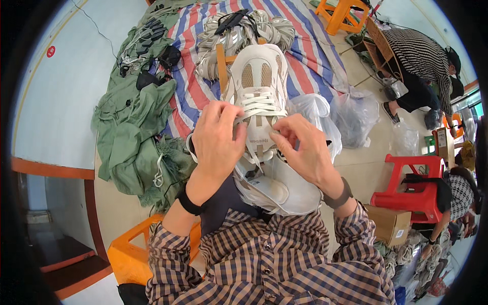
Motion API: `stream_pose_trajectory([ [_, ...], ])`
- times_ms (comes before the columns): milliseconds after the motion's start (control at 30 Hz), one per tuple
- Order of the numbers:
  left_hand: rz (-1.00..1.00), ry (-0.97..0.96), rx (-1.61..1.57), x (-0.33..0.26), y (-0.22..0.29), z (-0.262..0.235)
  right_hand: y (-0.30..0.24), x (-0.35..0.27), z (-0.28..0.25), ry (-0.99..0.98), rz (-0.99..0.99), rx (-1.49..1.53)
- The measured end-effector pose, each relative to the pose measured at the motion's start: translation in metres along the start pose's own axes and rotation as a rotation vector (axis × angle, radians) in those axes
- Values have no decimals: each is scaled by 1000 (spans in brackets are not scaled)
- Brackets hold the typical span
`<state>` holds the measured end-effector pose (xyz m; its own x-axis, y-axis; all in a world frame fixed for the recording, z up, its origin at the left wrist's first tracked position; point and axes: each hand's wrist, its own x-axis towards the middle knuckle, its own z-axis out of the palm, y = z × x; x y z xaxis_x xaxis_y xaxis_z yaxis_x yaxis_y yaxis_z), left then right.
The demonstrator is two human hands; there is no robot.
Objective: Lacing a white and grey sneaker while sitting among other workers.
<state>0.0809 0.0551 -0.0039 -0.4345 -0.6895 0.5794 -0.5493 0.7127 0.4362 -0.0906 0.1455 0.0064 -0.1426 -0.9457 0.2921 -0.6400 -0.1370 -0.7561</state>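
Left hand [217, 137] and right hand [300, 147] pinching the white laces [260, 104] of a beige-and-white sneaker [258, 86] at frame centre, over the lap. Just right, clear plastic bags [351, 114], contents unclear. Lower right, a closed cardboard box [390, 224].

bright even daylight | soft shadows | sharp centre | fisheye bending, black rim
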Motion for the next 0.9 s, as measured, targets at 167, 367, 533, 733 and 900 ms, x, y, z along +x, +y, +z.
stream_pose_trajectory([
  [167, 22, 31, -62, 8, -9, 5, 9, 1, 4, 83, -49, -27],
  [367, 144, 11, 16, 14, -17, -5, 4, -2, 1, 87, 6, 38],
  [533, 132, -57, 90, 8, -27, -14, 3, -2, 3, 98, -83, -11],
  [733, 96, 29, -198, -8, -16, -14, 9, -8, -1, -11, -181, -59],
  [900, 488, -137, 79, -20, -10, -3, 39, -12, -10, 45, -374, -266],
])
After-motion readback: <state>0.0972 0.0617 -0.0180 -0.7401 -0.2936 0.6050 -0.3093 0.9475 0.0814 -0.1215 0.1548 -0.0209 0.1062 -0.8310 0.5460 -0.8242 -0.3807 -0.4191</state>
